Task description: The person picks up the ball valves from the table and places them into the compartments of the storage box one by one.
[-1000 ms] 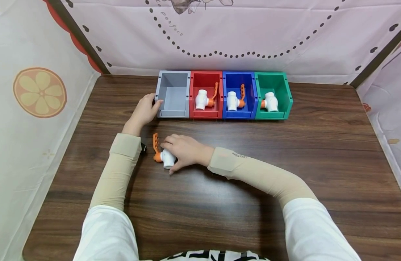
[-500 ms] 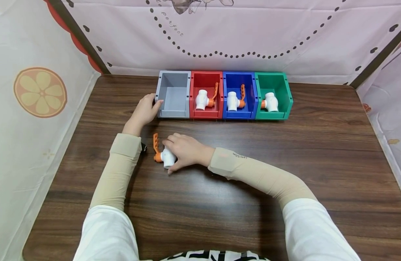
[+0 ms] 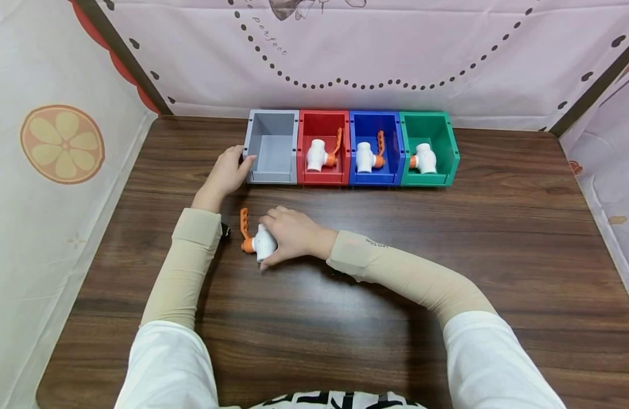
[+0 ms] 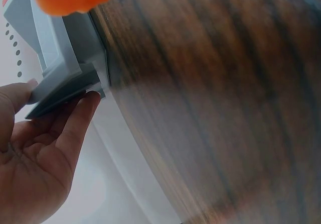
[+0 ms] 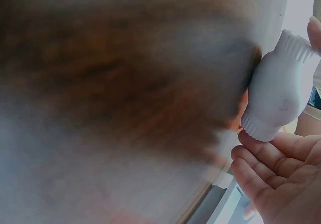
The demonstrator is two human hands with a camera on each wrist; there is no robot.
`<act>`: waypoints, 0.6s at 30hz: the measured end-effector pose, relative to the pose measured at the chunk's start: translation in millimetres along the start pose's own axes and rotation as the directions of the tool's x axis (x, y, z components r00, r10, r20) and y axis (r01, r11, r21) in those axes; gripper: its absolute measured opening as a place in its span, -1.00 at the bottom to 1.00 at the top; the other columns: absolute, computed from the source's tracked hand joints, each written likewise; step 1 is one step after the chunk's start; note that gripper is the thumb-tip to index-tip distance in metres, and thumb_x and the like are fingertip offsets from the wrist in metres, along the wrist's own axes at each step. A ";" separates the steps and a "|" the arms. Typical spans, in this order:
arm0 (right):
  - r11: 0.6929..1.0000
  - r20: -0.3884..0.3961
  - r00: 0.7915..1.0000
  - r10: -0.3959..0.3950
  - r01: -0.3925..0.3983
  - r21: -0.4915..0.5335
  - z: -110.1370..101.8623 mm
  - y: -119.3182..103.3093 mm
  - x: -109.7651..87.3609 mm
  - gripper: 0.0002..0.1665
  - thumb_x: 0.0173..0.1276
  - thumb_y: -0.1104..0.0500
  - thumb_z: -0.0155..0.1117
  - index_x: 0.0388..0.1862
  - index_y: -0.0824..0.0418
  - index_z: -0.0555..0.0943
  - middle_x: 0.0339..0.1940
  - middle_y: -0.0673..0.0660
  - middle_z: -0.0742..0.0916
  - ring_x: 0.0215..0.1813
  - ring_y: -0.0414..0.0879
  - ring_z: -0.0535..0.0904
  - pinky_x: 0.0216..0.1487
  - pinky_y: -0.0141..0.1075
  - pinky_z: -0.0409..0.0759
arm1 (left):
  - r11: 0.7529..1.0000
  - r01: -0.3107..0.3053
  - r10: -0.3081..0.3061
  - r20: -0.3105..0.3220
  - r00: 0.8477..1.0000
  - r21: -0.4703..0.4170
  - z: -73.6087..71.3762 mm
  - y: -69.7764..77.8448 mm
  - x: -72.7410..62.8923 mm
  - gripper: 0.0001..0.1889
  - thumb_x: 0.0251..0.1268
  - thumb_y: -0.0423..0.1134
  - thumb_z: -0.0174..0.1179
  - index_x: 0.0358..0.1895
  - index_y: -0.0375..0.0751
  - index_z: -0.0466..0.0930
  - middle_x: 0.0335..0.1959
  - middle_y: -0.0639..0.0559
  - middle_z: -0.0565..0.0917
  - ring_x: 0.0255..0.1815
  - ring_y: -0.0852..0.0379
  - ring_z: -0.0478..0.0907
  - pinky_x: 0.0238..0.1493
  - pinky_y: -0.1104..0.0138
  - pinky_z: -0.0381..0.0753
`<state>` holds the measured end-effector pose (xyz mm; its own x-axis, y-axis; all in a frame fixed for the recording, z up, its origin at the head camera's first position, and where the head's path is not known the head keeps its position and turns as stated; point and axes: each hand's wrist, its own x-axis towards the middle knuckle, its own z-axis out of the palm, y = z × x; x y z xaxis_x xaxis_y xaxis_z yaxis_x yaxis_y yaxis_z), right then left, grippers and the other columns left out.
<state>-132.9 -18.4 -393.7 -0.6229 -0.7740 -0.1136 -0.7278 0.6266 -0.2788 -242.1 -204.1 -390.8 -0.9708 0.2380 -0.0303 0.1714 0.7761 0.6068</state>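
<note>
In the head view a white ball valve (image 3: pixel 265 244) with an orange handle (image 3: pixel 245 222) lies on the table in front of the grey bin (image 3: pixel 272 178). My right hand (image 3: pixel 296 234) holds it from the right, fingers at the far end, thumb at the near end. In the right wrist view a fingertip touches the ribbed lower end of the valve (image 5: pixel 281 91). My left hand (image 3: pixel 226 173) grips the left wall of the grey bin. The left wrist view shows its thumb over the wall (image 4: pixel 55 76) and the fingers outside.
Right of the grey bin stand a red bin (image 3: pixel 324 179), a blue bin (image 3: pixel 375 179) and a green bin (image 3: pixel 427 180), each with a similar valve inside. A curtain (image 3: pixel 386 51) hangs behind them. Brown table (image 3: pixel 519 227) extends to the right.
The right hand's fingers have drawn back slightly, so more of the valve's white body shows. The valve stays nearly in place. The left hand and the bins have not visibly moved.
</note>
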 end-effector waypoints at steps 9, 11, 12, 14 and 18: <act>1.000 0.006 1.000 0.009 -0.009 0.008 -0.7 -0.9 1.4 0.07 -0.08 -0.44 0.37 0.22 0.29 0.45 0.05 0.11 0.60 0.02 -0.08 0.46 0.08 -0.29 0.49 | 1.000 -0.003 0.003 -0.003 1.000 -0.002 0.1 -0.3 0.3 -0.52 0.50 -0.13 -0.10 0.22 -0.52 0.31 0.14 -0.43 0.42 0.17 -0.28 0.38 0.19 -0.08 0.34; 1.000 0.003 1.000 0.009 -0.009 0.010 -0.6 -1.0 1.8 0.06 -0.07 -0.44 0.37 0.21 0.29 0.46 0.05 0.10 0.60 0.01 -0.08 0.46 0.07 -0.29 0.49 | 1.000 -0.004 0.004 -0.004 1.000 -0.002 0.2 -0.6 0.5 -0.52 0.50 -0.13 -0.10 0.21 -0.52 0.31 0.13 -0.43 0.42 0.16 -0.27 0.39 0.19 -0.07 0.34; 1.000 -0.001 1.000 0.007 -0.007 0.012 -0.5 -0.9 2.0 0.05 -0.07 -0.43 0.38 0.20 0.29 0.46 0.05 0.11 0.60 0.01 -0.08 0.47 0.06 -0.29 0.49 | 1.000 -0.004 0.004 -0.005 1.000 -0.003 0.3 -0.8 0.7 -0.52 0.50 -0.13 -0.10 0.21 -0.52 0.32 0.12 -0.43 0.42 0.15 -0.27 0.39 0.18 -0.07 0.35; 1.000 -0.005 1.000 0.007 -0.007 0.018 -0.2 -0.8 2.1 0.05 -0.07 -0.42 0.38 0.20 0.29 0.47 0.05 0.11 0.60 0.01 -0.08 0.47 0.05 -0.29 0.50 | 1.000 -0.005 0.005 -0.006 1.000 -0.005 0.5 -1.2 0.9 -0.52 0.50 -0.13 -0.11 0.20 -0.52 0.32 0.11 -0.43 0.43 0.13 -0.26 0.40 0.17 -0.07 0.35; 1.000 -0.013 1.000 0.006 -0.006 0.021 0.3 0.2 1.6 0.02 -0.07 -0.40 0.40 0.19 0.29 0.47 0.03 0.12 0.61 0.01 -0.08 0.47 0.05 -0.29 0.51 | 1.000 -0.002 0.002 -0.004 1.000 -0.007 0.8 -1.8 1.0 -0.52 0.50 -0.12 -0.12 0.20 -0.52 0.32 0.11 -0.42 0.42 0.12 -0.26 0.40 0.16 -0.07 0.35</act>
<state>-133.9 -19.6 -394.3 -0.6311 -0.7688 -0.1033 -0.7179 0.6293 -0.2978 -243.3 -204.8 -392.6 -0.9711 0.2374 -0.0255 0.1726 0.7716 0.6122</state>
